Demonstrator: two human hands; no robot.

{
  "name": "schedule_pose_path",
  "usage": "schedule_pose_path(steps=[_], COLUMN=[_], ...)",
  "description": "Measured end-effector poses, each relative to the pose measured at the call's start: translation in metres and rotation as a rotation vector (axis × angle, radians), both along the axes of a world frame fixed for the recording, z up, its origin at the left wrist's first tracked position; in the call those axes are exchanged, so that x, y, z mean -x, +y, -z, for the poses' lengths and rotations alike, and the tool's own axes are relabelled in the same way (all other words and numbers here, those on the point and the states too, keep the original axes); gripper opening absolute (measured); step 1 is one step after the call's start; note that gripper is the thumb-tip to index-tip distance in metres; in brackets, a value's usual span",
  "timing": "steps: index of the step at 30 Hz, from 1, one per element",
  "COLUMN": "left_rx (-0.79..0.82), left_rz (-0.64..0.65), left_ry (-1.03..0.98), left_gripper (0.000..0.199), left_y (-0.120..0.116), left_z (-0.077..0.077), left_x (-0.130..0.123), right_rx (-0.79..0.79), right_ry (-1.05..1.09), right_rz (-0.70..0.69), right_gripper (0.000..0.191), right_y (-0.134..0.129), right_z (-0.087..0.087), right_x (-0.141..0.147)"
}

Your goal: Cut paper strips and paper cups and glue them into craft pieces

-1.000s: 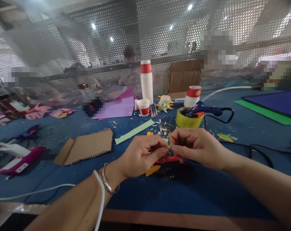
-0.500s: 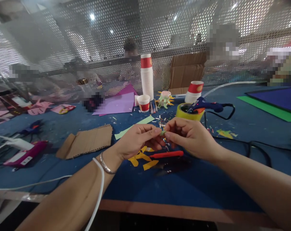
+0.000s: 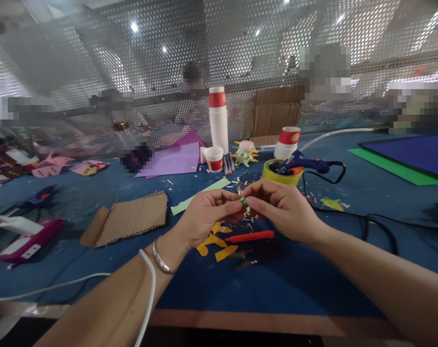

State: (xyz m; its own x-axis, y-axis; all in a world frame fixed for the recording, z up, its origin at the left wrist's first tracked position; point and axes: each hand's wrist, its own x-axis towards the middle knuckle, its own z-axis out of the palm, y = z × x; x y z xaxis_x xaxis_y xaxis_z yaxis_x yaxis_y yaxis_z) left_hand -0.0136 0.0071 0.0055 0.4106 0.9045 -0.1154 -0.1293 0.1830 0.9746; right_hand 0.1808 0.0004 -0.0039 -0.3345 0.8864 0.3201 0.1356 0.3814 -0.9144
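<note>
Between the fingertips of both hands is a small piece of green paper [image 3: 243, 200], mostly covered by the fingers. My left hand [image 3: 212, 212] pinches its left end, and my right hand [image 3: 277, 202] pinches the right end. Below them lie yellow paper pieces [image 3: 226, 253] and a red pen [image 3: 253, 236], with dark scissors [image 3: 257, 260] just nearer to me. A light green paper strip [image 3: 200, 195] lies behind my left hand. Beyond my right hand, a blue glue gun [image 3: 309, 163] rests on a roll of yellow tape [image 3: 282, 176].
Farther back stand a tall stack of paper cups [image 3: 219, 123], a single cup [image 3: 214, 160], a decorated cup [image 3: 245, 153] and a shorter cup stack [image 3: 288, 142]. Cardboard [image 3: 132, 219] and a purple power strip [image 3: 29, 243] lie left. A black cord [image 3: 378, 217] crosses the right side.
The green piece shows a little more between my fingertips, which have shifted slightly on it. The whole view has moved a little; the things on the table stay in place.
</note>
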Motion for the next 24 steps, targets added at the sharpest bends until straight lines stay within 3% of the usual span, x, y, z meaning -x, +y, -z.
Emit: schedule_pose_path(steps=[12, 24], left_rx=[-0.056, -0.009], left_rz=[-0.033, -0.036], left_ry=[-0.055, -0.02], left_gripper=[0.03, 0.031], left_y=[-0.0071, -0.0097], left_z=[0.0049, 0.0025], left_x=[-0.0029, -0.0048], right_rx=[0.004, -0.008], right_ry=[-0.029, -0.058], right_rz=[0.036, 0.049], right_gripper=[0.02, 0.016], right_y=[-0.004, -0.0038], right_z=[-0.0034, -0.0052], right_x=[0.0009, 0.0007])
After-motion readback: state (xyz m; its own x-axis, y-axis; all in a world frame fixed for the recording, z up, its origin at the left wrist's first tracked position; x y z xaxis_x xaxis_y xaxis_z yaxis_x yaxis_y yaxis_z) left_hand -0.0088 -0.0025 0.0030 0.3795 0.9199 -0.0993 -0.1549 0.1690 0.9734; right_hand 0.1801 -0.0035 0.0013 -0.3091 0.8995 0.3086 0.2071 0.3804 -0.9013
